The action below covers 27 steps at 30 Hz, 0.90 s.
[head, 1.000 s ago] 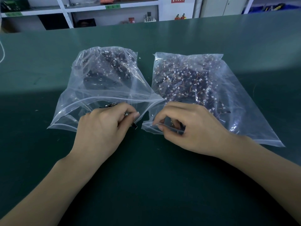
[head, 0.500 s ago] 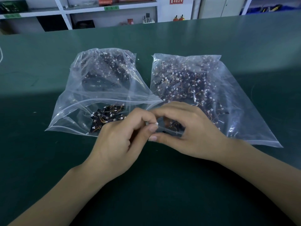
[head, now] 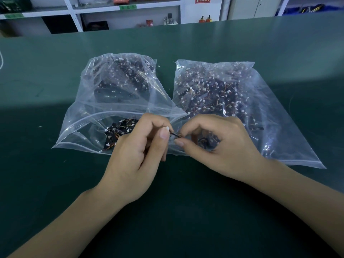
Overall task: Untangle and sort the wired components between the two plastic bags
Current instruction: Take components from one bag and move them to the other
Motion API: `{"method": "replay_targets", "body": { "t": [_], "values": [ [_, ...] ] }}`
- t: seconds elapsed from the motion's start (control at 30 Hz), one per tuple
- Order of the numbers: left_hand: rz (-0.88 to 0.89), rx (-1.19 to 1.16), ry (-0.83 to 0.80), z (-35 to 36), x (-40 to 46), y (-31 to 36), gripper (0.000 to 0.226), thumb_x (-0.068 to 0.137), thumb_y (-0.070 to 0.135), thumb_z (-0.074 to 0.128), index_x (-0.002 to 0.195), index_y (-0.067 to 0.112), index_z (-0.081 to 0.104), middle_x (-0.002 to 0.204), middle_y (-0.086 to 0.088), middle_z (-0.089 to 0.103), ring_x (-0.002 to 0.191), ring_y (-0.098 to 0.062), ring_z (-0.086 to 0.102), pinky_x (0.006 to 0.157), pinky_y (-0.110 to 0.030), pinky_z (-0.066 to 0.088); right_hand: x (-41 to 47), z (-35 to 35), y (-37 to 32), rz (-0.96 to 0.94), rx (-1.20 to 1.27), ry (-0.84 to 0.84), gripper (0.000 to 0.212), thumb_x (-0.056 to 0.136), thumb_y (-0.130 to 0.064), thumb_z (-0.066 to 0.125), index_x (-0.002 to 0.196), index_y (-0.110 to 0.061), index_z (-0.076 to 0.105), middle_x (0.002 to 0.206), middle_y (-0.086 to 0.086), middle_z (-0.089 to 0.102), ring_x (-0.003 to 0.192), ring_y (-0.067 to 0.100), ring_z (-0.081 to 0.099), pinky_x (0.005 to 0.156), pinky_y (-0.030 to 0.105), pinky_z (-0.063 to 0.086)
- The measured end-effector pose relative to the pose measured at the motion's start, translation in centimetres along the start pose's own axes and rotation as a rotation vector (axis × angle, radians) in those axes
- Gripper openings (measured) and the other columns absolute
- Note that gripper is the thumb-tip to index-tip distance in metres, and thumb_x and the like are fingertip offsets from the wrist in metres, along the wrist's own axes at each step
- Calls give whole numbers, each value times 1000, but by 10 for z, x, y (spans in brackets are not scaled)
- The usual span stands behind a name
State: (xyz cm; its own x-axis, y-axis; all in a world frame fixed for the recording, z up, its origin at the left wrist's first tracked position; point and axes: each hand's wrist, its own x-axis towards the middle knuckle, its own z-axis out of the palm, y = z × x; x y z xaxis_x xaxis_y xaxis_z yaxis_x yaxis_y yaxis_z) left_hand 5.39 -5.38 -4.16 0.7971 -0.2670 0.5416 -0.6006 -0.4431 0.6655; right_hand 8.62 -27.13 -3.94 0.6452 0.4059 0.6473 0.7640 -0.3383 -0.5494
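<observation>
Two clear plastic bags lie side by side on the green table. The left bag (head: 89,127) holds dark wired components, with a small loose pile (head: 119,133) near its open mouth. The right bag (head: 270,116) is packed with a tangle of dark components with white connectors. Between the two bag mouths, my left hand (head: 137,157) and my right hand (head: 219,146) meet. Both pinch one small wired component (head: 174,134): the left thumb and finger hold its white connector end, the right fingers hold the other end.
The green table (head: 55,183) stretches all around the bags. Shelving (head: 74,13) with boxes and small items stands behind the table's far edge. A white cord (head: 1,60) shows at the far left edge.
My left hand moved right from the left bag's mouth to meet my right hand. Both now pinch one small component between the bags. The pile in the left bag became visible.
</observation>
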Motion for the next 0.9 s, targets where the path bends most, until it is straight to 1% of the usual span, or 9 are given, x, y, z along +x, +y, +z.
{"method": "replay_targets", "body": {
  "t": [0.07,0.17,0.27,0.33,0.4,0.5,0.63,0.77,0.9],
  "values": [
    [-18,39,16,-2,1,-1,17,113,39,41,107,31,55,73,4,60,64,-19,59,61,-31,47,1,-1,1,7,13,35,13,92,-15,84,85,-7,77,77,-15,69,66,9,65,67,14,46],
    [-23,59,-6,-3,3,0,33,112,44,40,99,24,62,69,1,59,61,-21,56,59,-34,46,2,-3,2,-4,-36,55,12,89,-16,87,84,-8,80,74,-9,72,63,12,65,62,24,51],
    [-24,90,-30,-3,3,0,31,110,43,47,91,24,62,62,-2,54,58,-24,53,57,-39,43,2,-2,3,-43,-90,47,14,89,-20,88,84,-9,81,75,-8,73,63,17,67,65,31,54],
    [-33,109,-15,-2,2,-2,26,108,41,50,91,25,62,61,-3,54,56,-24,52,56,-40,43,3,-2,3,-45,-95,49,15,88,-22,89,87,-10,81,77,-9,73,64,14,66,65,28,53],
    [-50,114,19,-2,2,-3,21,106,40,51,93,28,61,60,-3,54,55,-25,52,56,-41,43,3,-2,3,-16,-60,50,15,88,-23,88,93,-11,81,81,-11,73,68,10,66,67,21,52],
    [-50,119,54,-4,2,-4,16,106,40,51,94,31,59,61,-2,55,55,-24,53,56,-38,43,3,-1,3,39,-8,33,11,93,-18,83,101,-12,81,87,-15,75,76,7,70,72,13,50],
    [-39,122,57,-3,3,-4,15,107,39,53,96,31,58,63,-1,55,56,-24,54,56,-38,44,3,0,2,123,34,6,6,97,-19,78,98,-12,80,83,-18,72,73,7,69,68,10,46],
    [-53,144,82,-3,4,-4,14,101,35,59,92,26,64,67,6,55,57,-14,50,56,-17,38,3,-2,-1,110,42,-15,8,97,-14,78,90,-10,78,80,-17,70,71,8,66,68,11,44],
    [-22,177,79,-5,5,-3,14,96,27,62,83,21,64,64,9,51,56,-14,48,58,-15,35,4,-2,-2,83,14,-47,10,97,-13,78,87,-9,77,79,-16,67,71,6,63,69,10,42]
  ]
}}
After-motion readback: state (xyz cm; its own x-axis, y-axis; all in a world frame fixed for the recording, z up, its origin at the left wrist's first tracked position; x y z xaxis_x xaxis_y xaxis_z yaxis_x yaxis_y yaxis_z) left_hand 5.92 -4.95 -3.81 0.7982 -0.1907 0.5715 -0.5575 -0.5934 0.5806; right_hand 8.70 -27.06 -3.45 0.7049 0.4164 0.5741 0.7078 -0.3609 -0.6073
